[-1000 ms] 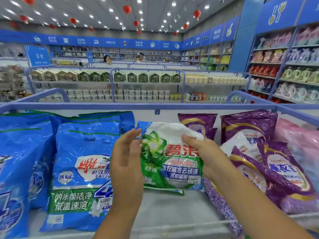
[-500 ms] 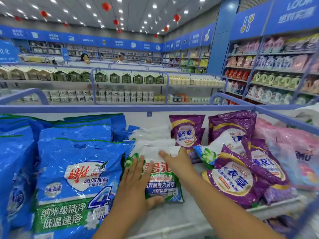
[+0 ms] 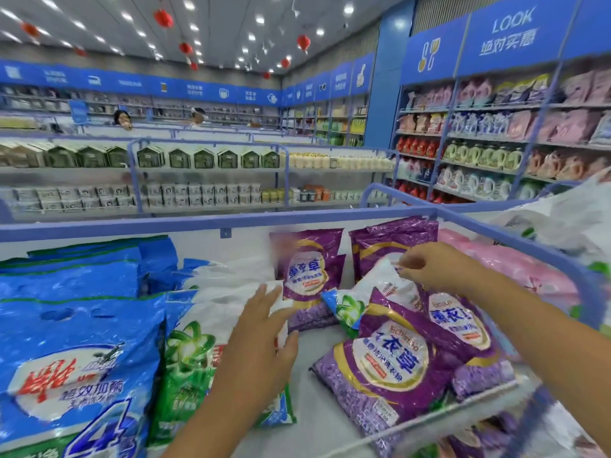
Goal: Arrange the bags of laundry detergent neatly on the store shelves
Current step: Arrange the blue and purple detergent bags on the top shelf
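Observation:
A white-and-green detergent bag (image 3: pixel 188 358) lies flat on the shelf beside a large blue bag (image 3: pixel 82 358). My left hand (image 3: pixel 261 342) hovers over its right edge, fingers spread, holding nothing. Further right, a second white-and-green bag (image 3: pixel 360 302) is wedged among purple bags, partly covered by a purple one (image 3: pixel 386 361) lying flat. My right hand (image 3: pixel 433 266) has its fingers curled on that bag's white top corner. Two purple bags (image 3: pixel 307 266) stand against the back panel.
A blue rail (image 3: pixel 198 223) runs along the back of the shelf and bends down the right side. Pink bags (image 3: pixel 529 276) fill the right end. More blue bags (image 3: pixel 99 259) are stacked at the back left. Bare shelf (image 3: pixel 317 408) shows between the green and purple bags.
Both hands set the white-and-green bag down flat beside the blue bag. My right hand then left it and moved right onto the second white-and-green bag. The view turned right.

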`<state>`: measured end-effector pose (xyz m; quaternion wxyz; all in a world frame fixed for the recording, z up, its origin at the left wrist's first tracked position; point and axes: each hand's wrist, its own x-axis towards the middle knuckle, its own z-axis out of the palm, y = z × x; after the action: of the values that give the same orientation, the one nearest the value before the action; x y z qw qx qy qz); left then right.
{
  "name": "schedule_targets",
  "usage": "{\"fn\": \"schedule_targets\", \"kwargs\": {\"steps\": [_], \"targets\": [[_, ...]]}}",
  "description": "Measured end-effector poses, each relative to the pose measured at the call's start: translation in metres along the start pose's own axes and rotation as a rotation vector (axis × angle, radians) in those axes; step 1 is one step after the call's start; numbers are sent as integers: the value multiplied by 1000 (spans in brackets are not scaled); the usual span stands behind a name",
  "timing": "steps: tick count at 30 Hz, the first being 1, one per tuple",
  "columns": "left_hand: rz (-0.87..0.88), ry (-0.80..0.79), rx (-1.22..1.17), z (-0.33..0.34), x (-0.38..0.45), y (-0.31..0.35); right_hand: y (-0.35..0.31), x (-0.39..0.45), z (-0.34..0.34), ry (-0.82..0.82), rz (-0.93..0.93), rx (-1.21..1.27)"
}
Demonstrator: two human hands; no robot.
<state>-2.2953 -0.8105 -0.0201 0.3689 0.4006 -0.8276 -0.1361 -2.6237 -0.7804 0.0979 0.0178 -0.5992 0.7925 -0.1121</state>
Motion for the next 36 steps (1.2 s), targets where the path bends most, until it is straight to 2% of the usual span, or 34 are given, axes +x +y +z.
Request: {"fn": "schedule_targets", "kwargs": {"steps": [1, 3, 5, 7, 9, 14, 16, 18, 21, 24, 28, 33, 36], "targets": [[3, -22, -42, 6, 14, 12, 6, 4, -1, -18, -53, -94], [-103, -90, -175, 22, 45, 34, 17, 12, 2, -84, -131, -253], [-216, -125, -206, 45, 75, 48, 26, 19, 10, -165, -122, -245], [-214, -176, -102, 73, 100, 53, 34, 24, 23, -211, -77, -132], [-204, -295, -14, 95, 118, 55, 44, 31, 38, -197, -66, -93], [-167, -499, 416, 124, 149, 52, 50, 48, 48, -182, -129, -378], [-193, -544, 430, 127, 153, 58, 48, 50, 51, -168, -131, -411], [-251, -544, 292, 127, 156, 63, 48, 52, 54, -111, -140, -450], [-280, -441, 166, 120, 157, 68, 51, 54, 47, -61, -142, -366], [-219, -306, 205, 100, 155, 79, 49, 52, 28, -81, -85, -102], [-118, -32, 326, 56, 158, 90, 35, 54, 11, -25, -67, 298], [4, 192, 458, 8, 154, 104, 6, 54, -5, 84, -218, 409], [29, 366, 466, -20, 145, 116, -1, 55, -14, 91, -227, 445]]}}
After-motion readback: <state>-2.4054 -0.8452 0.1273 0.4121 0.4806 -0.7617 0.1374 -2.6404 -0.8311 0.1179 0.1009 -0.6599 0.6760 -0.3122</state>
